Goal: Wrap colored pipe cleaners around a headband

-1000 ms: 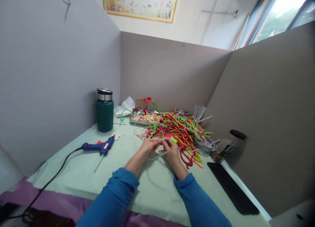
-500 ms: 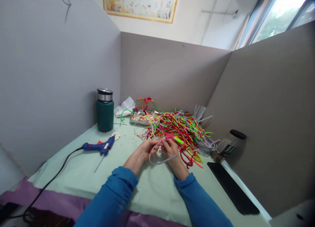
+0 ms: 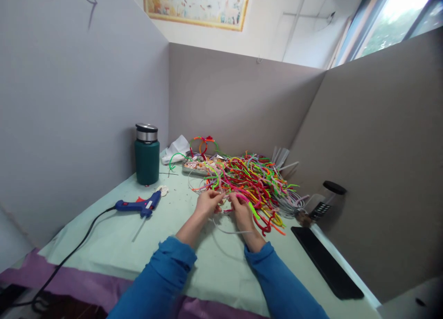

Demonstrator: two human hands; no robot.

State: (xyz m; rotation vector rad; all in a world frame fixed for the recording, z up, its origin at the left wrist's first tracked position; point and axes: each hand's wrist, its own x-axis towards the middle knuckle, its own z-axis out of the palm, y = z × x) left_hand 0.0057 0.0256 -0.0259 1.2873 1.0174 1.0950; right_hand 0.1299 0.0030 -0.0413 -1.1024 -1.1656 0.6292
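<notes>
My left hand [image 3: 207, 203] and my right hand [image 3: 240, 209] meet at the middle of the pale green table [image 3: 104, 240], fingers pinched together on a thin grey hairband [image 3: 230, 230] that loops down toward me. A pink pipe cleaner [image 3: 242, 197] sits at my right fingertips, wound onto the hairband, with a lime green stem [image 3: 254, 210] trailing off beside it. Both hands are closed. Just beyond them lies a big heap of coloured pipe cleaners [image 3: 254, 180].
A blue glue gun [image 3: 140, 205] with a black cord lies at the left. A green flask [image 3: 147, 154] stands near the left partition. A metal tray [image 3: 199, 166] of small pieces sits behind the heap. A black slab [image 3: 327, 262] and a dark-lidded jar [image 3: 327, 198] are at the right.
The grey hairband's loop has swung lower and flatter toward me. Both hands stay together at the same spot, turning the band slightly; the green stem now points down to the right.
</notes>
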